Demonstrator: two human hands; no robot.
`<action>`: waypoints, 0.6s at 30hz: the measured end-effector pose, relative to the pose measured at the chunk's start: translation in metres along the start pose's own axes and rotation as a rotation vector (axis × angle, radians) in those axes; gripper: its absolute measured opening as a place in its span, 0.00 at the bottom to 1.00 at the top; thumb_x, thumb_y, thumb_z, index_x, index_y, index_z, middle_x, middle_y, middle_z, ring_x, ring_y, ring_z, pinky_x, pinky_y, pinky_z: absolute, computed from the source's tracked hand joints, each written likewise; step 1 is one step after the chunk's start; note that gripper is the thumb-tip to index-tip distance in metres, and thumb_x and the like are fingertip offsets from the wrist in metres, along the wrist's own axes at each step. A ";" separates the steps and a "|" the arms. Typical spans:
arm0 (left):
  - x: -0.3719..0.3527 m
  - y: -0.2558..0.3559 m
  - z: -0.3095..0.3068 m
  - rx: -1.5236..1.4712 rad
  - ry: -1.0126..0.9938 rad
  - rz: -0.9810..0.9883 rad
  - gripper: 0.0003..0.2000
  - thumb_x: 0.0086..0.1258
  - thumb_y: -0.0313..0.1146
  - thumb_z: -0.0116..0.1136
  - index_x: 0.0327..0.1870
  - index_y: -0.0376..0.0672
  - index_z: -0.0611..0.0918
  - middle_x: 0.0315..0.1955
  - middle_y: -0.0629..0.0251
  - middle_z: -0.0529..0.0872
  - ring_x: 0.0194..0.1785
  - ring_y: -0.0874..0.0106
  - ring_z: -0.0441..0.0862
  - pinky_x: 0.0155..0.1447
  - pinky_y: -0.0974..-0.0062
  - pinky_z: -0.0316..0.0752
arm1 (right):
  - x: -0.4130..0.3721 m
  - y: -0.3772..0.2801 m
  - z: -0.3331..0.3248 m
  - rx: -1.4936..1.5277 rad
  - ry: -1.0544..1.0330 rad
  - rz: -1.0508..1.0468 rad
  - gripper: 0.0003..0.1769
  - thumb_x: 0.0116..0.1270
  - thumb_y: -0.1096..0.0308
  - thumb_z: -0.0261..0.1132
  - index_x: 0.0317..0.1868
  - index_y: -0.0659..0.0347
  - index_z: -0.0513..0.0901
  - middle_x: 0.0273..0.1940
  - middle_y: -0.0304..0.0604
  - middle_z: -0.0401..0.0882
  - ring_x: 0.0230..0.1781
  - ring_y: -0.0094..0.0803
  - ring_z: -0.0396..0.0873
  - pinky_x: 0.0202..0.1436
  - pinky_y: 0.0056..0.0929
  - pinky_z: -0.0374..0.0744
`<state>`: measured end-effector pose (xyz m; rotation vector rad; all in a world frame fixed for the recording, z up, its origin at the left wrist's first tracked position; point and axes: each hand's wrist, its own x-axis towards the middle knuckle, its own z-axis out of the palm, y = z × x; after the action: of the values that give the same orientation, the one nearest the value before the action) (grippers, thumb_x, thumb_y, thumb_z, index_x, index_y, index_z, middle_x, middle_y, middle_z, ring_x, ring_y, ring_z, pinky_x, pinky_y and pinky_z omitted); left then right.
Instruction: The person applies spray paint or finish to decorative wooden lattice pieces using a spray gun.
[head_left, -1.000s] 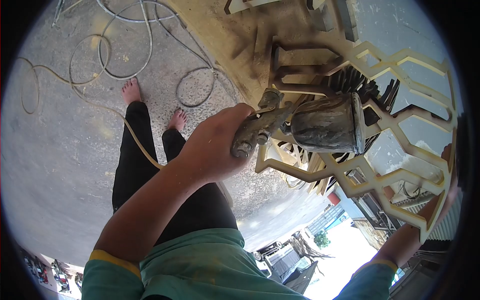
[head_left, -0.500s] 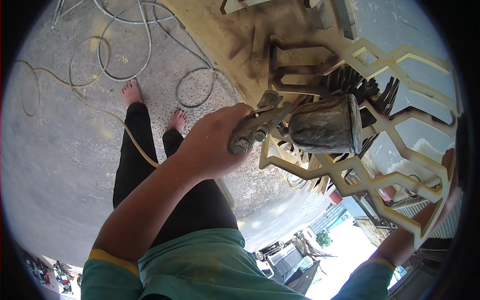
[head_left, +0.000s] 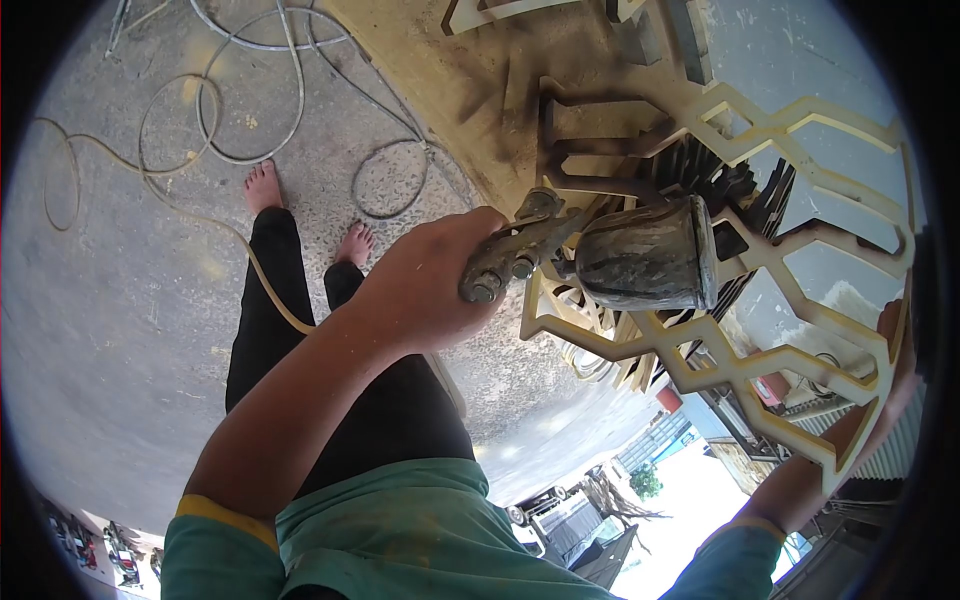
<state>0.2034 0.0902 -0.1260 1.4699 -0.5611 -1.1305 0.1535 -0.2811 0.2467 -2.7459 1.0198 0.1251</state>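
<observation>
My left hand (head_left: 425, 290) is shut on the handle of a paint-stained spray gun (head_left: 520, 250), whose dirty metal cup (head_left: 640, 255) points right. The gun is held close against a cream-yellow lattice panel (head_left: 760, 370) with a honeycomb cut-out pattern. At the far right edge, my right hand (head_left: 893, 335) grips that panel's rim, partly hidden by the panel and the dark border of the view. A yellowish air hose (head_left: 270, 290) runs from the gun down past my legs.
My bare feet (head_left: 262, 183) stand on a grey concrete floor strewn with looping hoses and cables (head_left: 250, 100). A paint-dusted yellow patch of floor (head_left: 450, 80) holds more cut-out panels (head_left: 590, 130). Buildings, a tree and vehicles show behind.
The lattice panel has tilted and shifted slightly left and down. The spray gun has moved a little lower along it; my left hand keeps its grip.
</observation>
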 end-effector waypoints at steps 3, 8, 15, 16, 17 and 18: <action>-0.001 -0.004 0.003 0.016 0.056 0.109 0.24 0.52 0.27 0.64 0.54 0.42 0.75 0.39 0.55 0.82 0.42 0.55 0.83 0.48 0.62 0.75 | 0.000 -0.002 0.002 0.006 0.004 0.004 0.29 0.76 0.56 0.52 0.71 0.63 0.67 0.33 0.40 0.71 0.24 0.18 0.64 0.25 0.18 0.63; -0.005 0.015 0.006 -0.003 0.077 0.233 0.25 0.50 0.23 0.63 0.54 0.40 0.74 0.43 0.51 0.81 0.47 0.51 0.82 0.50 0.61 0.76 | 0.010 -0.012 0.005 0.031 0.001 0.030 0.28 0.76 0.56 0.51 0.71 0.62 0.67 0.32 0.38 0.70 0.24 0.17 0.63 0.25 0.17 0.62; 0.000 0.038 0.011 -0.022 0.048 0.179 0.24 0.52 0.24 0.64 0.53 0.40 0.72 0.41 0.50 0.80 0.46 0.51 0.81 0.48 0.60 0.76 | 0.022 -0.029 0.016 0.073 -0.009 0.078 0.28 0.76 0.57 0.51 0.70 0.62 0.68 0.30 0.36 0.69 0.24 0.16 0.62 0.25 0.16 0.61; 0.000 0.039 0.010 -0.035 0.048 0.170 0.23 0.52 0.24 0.64 0.52 0.41 0.72 0.40 0.50 0.80 0.46 0.51 0.81 0.47 0.60 0.75 | 0.023 -0.030 0.017 0.077 -0.009 0.082 0.27 0.76 0.57 0.51 0.70 0.62 0.68 0.30 0.36 0.69 0.24 0.15 0.61 0.25 0.16 0.60; 0.000 0.038 0.010 -0.035 0.055 0.165 0.23 0.53 0.24 0.64 0.51 0.40 0.72 0.40 0.50 0.80 0.46 0.51 0.81 0.47 0.60 0.75 | 0.023 -0.031 0.018 0.078 -0.012 0.088 0.27 0.76 0.57 0.51 0.70 0.61 0.68 0.30 0.36 0.69 0.24 0.15 0.61 0.25 0.16 0.60; -0.001 0.035 0.009 -0.036 0.060 0.159 0.22 0.53 0.24 0.64 0.51 0.40 0.73 0.40 0.50 0.80 0.46 0.52 0.81 0.47 0.60 0.75 | 0.024 -0.031 0.017 0.082 -0.012 0.092 0.27 0.76 0.57 0.51 0.70 0.61 0.68 0.30 0.36 0.69 0.24 0.15 0.61 0.25 0.16 0.60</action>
<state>0.2033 0.0783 -0.0918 1.3981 -0.6010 -0.9648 0.1916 -0.2694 0.2315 -2.6231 1.1226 0.1113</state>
